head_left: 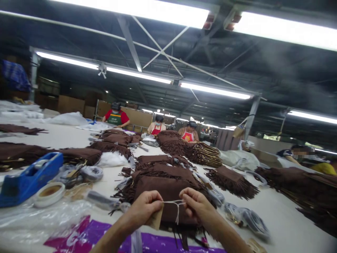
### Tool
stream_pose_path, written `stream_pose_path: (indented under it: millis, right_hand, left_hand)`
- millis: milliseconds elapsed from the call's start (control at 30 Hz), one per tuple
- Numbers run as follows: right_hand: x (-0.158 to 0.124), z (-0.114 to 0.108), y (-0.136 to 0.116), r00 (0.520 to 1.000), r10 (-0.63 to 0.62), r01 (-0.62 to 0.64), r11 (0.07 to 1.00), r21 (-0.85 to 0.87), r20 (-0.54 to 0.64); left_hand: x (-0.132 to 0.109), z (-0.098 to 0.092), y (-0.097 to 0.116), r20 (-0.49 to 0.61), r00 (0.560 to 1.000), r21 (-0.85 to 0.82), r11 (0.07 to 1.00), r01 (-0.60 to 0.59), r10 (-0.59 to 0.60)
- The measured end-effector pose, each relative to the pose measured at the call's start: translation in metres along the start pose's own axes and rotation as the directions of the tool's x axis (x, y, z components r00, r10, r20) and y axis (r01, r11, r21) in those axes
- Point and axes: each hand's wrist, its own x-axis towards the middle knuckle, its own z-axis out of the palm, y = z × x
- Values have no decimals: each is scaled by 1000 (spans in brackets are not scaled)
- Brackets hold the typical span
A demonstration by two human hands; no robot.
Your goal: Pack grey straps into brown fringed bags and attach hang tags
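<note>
A white string [172, 201] is stretched between my two hands, with a loop and a loose end dangling in the middle. My left hand [147, 207] pinches one side of it between thumb and fingers. Below those fingers hangs a tan card tag [156, 220]. My right hand [195, 203] is closed in a pinch on the string's other side. Right behind the string lies a dark brown fringed bag [163, 186], at the front of a row of similar bags. Its fringe hangs under my hands, over purple printed plastic [158, 242].
To the left stand a blue tape dispenser [31, 177] and a tape roll [49, 194], beside clear plastic [42, 221]. Wrapped straps [249, 219] lie right. More fringed bags [233, 181] cover the white table [292, 225]. Several people work across it, one in a green apron [114, 119].
</note>
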Motion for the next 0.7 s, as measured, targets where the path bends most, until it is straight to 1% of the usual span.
stream_pose_path:
  millis: [133,200,233,300,333,400,467,533,600,633,700]
  right_hand:
    - [12,27,10,989,69,-57,994,90,-132]
    - [16,40,18,982,84,-66,992,109,-168]
    - [17,46,22,983,76,-59,992,109,-168]
    - [17,58,29,990,59,-43,991,127,-127]
    - [16,63,31,994,66,-52,986,160,-84]
    - [12,76,35,992,114,-122,955,270,44]
    - [8,91,38,973,146,-207,901,381,181]
    - [5,107,38,952,117,-240,860,450,284]
    - [5,122,39,948,67,-224,835,503,312]
    - [6,128,39,952,54,-211,828,519,300]
    - [8,137,41,960,68,-202,839,506,270]
  left_hand:
    - [-12,-14,3,-47,999,-15,1000,-22,21]
    - [-17,-22,5,-71,996,-15,999,-46,45]
    - [-19,-26,6,-84,995,-16,998,-57,56]
    - [-23,-34,7,-105,992,-30,997,-72,68]
    - [-25,-39,8,-111,992,-46,996,-72,67]
    - [-29,-45,10,-124,991,-84,994,-65,54]
    - [-32,-50,12,-140,989,-97,993,-61,47]
    - [-35,-52,13,-161,985,-78,994,-73,59]
    - [-36,-52,13,-171,983,-57,995,-82,71]
    - [-36,-53,13,-173,982,-52,995,-83,72]
    - [-37,-54,12,-181,981,-45,996,-82,72]
